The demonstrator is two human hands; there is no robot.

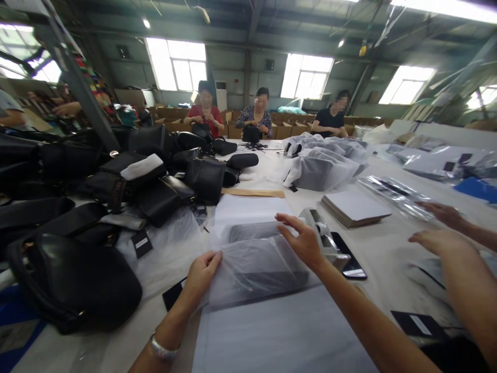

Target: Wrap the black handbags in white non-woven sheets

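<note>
A dark handbag (272, 274) lies in front of me, seen through the translucent wrapping (236, 280) around it. At its left side my left hand (204, 272), with a silver bracelet on the wrist, pinches the edge of that wrapping between thumb and fingers. My right hand (301, 238) is over the far right corner of the wrapped bag, its fingers stretched and apart, with nothing visible in them. Just beyond it stands a grey tape dispenser (312, 215), partly hidden by the hand. White paper sheets (272, 336) lie under and around the wrapped bag.
Black handbags (77, 280) are heaped on the left. A phone (349, 259) and a cardboard stack (355, 207) lie to the right. Wrapped bags (322, 166) stand farther back. A co-worker's arms (454, 248) reach in from the right; several people sit across the table.
</note>
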